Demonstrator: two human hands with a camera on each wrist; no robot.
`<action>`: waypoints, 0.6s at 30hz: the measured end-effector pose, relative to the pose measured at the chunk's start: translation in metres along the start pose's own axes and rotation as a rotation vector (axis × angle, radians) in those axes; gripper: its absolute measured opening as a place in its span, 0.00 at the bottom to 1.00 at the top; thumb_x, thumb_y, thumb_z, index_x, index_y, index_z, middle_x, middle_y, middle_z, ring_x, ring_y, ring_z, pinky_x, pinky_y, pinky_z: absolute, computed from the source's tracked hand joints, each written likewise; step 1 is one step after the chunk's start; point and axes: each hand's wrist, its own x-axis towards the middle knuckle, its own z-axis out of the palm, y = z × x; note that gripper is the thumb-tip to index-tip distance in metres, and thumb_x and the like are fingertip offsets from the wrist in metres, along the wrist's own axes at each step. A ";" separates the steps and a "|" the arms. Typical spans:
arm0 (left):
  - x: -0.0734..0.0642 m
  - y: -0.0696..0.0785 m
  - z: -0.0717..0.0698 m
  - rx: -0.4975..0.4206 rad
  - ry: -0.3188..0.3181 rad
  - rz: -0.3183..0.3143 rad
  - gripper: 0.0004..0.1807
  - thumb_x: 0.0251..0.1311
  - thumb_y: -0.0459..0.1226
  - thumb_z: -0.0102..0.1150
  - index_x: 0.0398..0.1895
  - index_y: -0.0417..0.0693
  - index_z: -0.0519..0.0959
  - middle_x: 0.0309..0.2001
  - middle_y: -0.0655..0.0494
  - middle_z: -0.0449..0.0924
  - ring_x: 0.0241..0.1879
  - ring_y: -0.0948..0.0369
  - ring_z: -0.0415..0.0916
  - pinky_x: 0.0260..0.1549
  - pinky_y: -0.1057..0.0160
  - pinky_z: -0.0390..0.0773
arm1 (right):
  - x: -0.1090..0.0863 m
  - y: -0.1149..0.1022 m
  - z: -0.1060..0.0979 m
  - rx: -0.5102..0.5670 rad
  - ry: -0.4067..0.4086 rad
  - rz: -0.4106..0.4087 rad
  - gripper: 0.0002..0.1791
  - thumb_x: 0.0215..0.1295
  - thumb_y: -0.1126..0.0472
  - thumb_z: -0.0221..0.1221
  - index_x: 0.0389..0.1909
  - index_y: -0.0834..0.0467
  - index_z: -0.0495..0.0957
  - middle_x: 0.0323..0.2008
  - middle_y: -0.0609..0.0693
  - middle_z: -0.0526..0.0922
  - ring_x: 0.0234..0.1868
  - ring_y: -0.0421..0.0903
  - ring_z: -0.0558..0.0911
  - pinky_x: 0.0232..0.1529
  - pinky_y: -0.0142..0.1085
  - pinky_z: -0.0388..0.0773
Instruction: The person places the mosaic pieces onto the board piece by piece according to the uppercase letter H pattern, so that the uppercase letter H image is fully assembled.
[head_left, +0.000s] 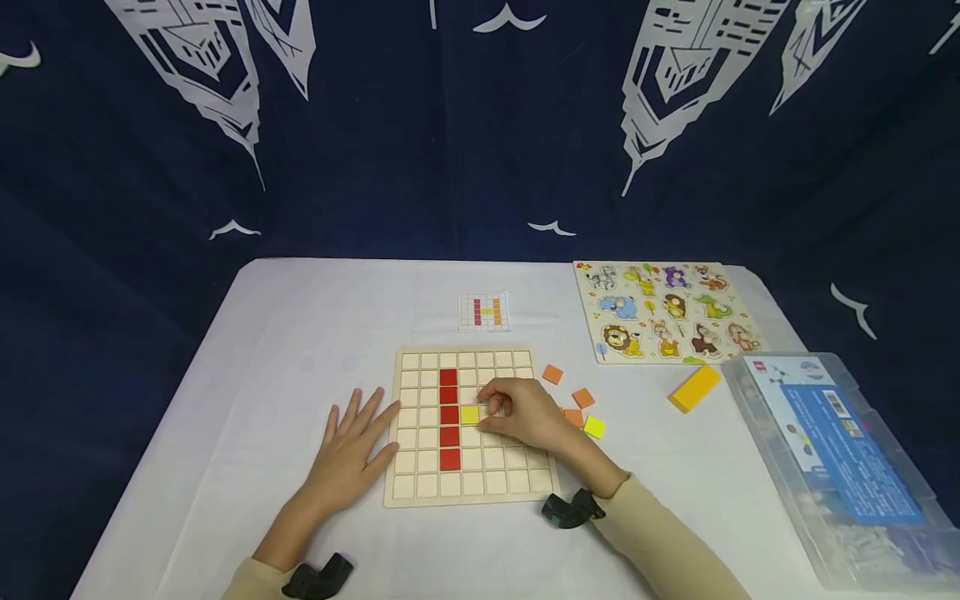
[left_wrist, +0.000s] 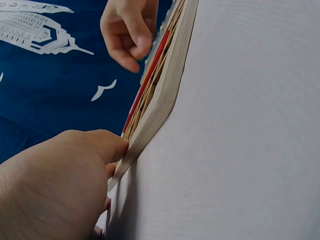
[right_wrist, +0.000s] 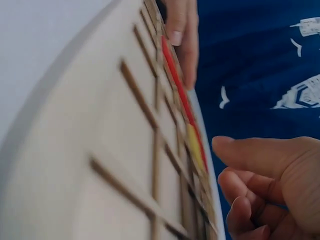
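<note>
1. Head view, around the work: we see three loose orange squares (head_left: 552,374) and a loose yellow square (head_left: 594,427) just right of the grid board (head_left: 450,483). Farther right are an animal puzzle (head_left: 693,321), a yellow block (head_left: 694,388) and a clear plastic box (head_left: 810,517); a small pattern card (head_left: 483,327) lies beyond the grid board. The right hand (head_left: 521,410) and forearm hide part of its right side.
2. Head view, surface and room: we have a white tablecloth (head_left: 300,358) before a dark blue curtain (head_left: 450,125) with white prints.
3. Head view, work: five red squares (head_left: 448,415) fill a column on the grid board, with a placed yellow square (head_left: 468,415) just right of the middle one. Our left hand (head_left: 348,454) is spread at the left edge; our right hand is loosely curled beside the placed yellow square.
4. Left wrist view: past the white tablecloth and blue curtain, we see the left thumb touching the pale wooden edge.
5. Right wrist view: the placed yellow square sits against the red strip; our right fingers curl loosely, holding nothing visible.
</note>
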 end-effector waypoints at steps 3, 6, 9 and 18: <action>0.000 0.000 0.000 0.000 0.002 -0.002 0.31 0.67 0.47 0.54 0.73 0.52 0.65 0.76 0.44 0.53 0.77 0.40 0.39 0.70 0.34 0.34 | -0.010 0.004 -0.012 0.045 0.041 -0.021 0.16 0.51 0.62 0.73 0.41 0.60 0.83 0.25 0.41 0.78 0.22 0.36 0.70 0.26 0.27 0.68; 0.000 0.000 0.000 0.000 0.001 -0.003 0.31 0.67 0.47 0.54 0.73 0.52 0.65 0.76 0.44 0.53 0.77 0.40 0.39 0.70 0.34 0.34 | -0.024 0.010 -0.026 0.064 0.097 -0.028 0.17 0.52 0.63 0.72 0.43 0.62 0.82 0.25 0.41 0.78 0.23 0.36 0.71 0.25 0.28 0.70; 0.000 0.000 0.000 0.005 0.001 -0.002 0.31 0.67 0.47 0.54 0.73 0.52 0.65 0.76 0.44 0.53 0.77 0.40 0.39 0.70 0.34 0.34 | -0.041 0.018 -0.040 0.055 0.161 -0.013 0.17 0.52 0.64 0.72 0.43 0.62 0.82 0.25 0.41 0.78 0.23 0.35 0.70 0.24 0.28 0.70; 0.000 -0.001 0.000 0.004 0.010 0.002 0.31 0.67 0.47 0.54 0.72 0.52 0.65 0.76 0.44 0.53 0.77 0.39 0.39 0.69 0.33 0.34 | -0.090 0.052 -0.069 0.020 0.297 0.052 0.19 0.49 0.67 0.73 0.44 0.60 0.82 0.28 0.47 0.79 0.24 0.37 0.70 0.25 0.28 0.68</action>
